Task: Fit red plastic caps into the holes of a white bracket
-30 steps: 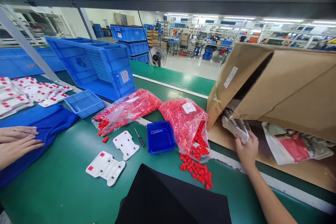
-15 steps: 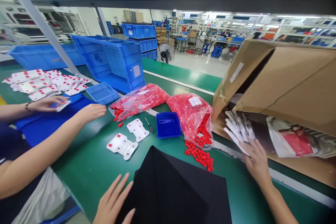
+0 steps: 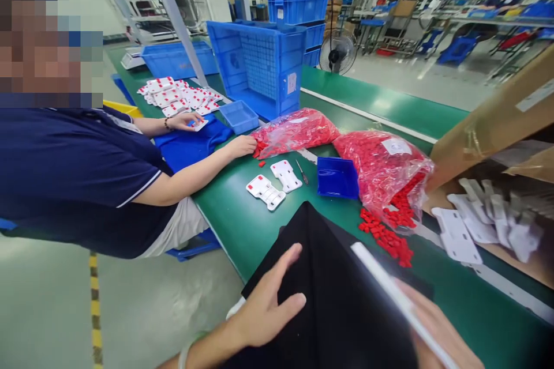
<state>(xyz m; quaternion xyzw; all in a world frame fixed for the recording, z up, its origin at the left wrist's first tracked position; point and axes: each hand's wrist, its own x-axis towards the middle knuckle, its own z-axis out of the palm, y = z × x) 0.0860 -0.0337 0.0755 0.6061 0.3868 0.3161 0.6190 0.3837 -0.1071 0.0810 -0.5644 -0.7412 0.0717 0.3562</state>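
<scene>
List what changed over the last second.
The right hand left the cardboard box and now holds a white plate over the black cloth. The left hand came into view onto the cloth. A co-worker's hand reached the red bag. The blue tray stayed put.

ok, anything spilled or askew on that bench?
Yes. Small red parts have spilled out of the open clear bag onto the green bench. White plates fan loosely out of the tipped cardboard box. The big blue crate lies on its side.
</scene>
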